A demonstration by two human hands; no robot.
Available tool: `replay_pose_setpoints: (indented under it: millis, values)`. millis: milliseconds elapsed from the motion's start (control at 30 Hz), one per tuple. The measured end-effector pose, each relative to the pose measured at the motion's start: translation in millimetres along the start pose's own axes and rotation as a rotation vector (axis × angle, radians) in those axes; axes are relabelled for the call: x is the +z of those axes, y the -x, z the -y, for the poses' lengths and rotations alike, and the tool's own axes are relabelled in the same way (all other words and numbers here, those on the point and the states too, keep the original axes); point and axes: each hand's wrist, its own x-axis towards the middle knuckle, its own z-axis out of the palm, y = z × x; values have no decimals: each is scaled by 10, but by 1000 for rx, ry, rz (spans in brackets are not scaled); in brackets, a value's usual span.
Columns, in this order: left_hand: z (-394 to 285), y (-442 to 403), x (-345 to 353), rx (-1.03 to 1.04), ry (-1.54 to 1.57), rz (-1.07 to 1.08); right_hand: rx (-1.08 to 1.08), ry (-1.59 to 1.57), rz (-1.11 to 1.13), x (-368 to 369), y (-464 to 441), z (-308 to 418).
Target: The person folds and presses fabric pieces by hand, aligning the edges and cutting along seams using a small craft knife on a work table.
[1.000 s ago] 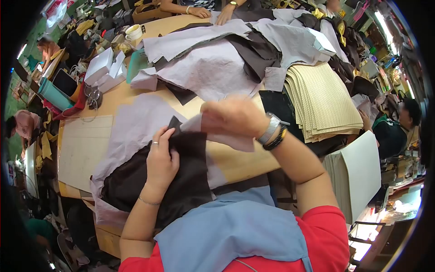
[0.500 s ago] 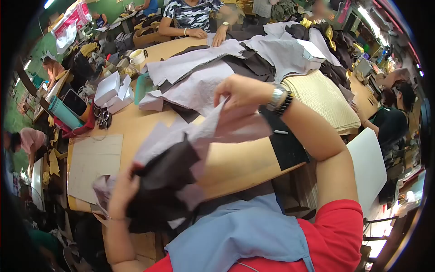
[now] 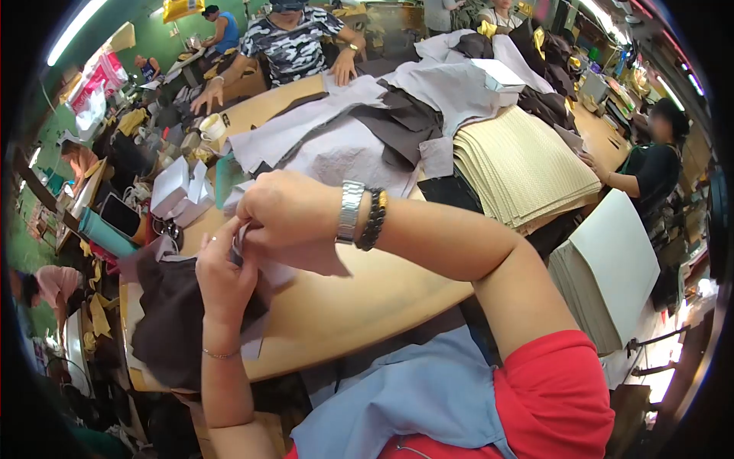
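My left hand (image 3: 227,275) and my right hand (image 3: 287,210) meet over the left part of the table. Both are closed on a piece of leather (image 3: 187,321), dark brown on one face and pale grey-mauve on the other. Its dark part hangs to the left of my left forearm, over the table's near edge. A pale flap (image 3: 313,256) of it shows below my right hand. The edge between my fingers is mostly hidden. Beyond my hands lie more pale and dark leather pieces (image 3: 344,157), heaped across the table (image 3: 367,294).
A stack of cream textured sheets (image 3: 527,168) stands to the right, with a stack of white sheets (image 3: 612,260) nearer me. White boxes (image 3: 172,187), a teal tumbler (image 3: 107,233) and a mug (image 3: 214,126) stand left. A person (image 3: 294,46) faces me across the table.
My right hand has moved left and down to meet my left hand, drawing the leather along. The dark part has swung left. The person opposite has spread their hands apart.
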Motion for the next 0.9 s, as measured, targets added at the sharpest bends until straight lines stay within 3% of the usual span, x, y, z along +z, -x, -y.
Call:
replay_pose_setpoints:
  millis: [33, 167, 267, 367, 400, 467, 500, 600, 667, 800, 900]
  values:
    - [72, 78, 115, -67, 113, -65, 2, 52, 57, -94, 68, 9]
    - [163, 222, 185, -181, 34, 11, 9, 3, 190, -249, 322, -245]
    - [323, 286, 209, -242, -2, 224, 19, -34, 305, -326, 475, -517]
    - [412, 177, 111, -459, 85, 559, 219, -81, 433, -424, 495, -615]
    - [466, 162, 100, -502, 93, 575, 281, -73, 456, -418, 489, -681]
    - [575, 141, 96, -568, 114, 609, 188, 20, 339, -265, 503, -997]
    - [566, 140, 96, -502, 13, 434, 47, 51, 194, -209, 481, -1056]
    - [337, 119, 170, -208, -266, -24, -75, 207, -108, -211, 531, -1117]
    - [255, 269, 193, 166, -388, -66, -164, 309, -132, -293, 665, -1051]
    - [-34, 856, 487, 258, -225, 456, -26, 207, 27, -26, 1549, -960]
    - [-298, 993, 567, 257, -48, 654, 23, 159, 135, 177, 2239, -805]
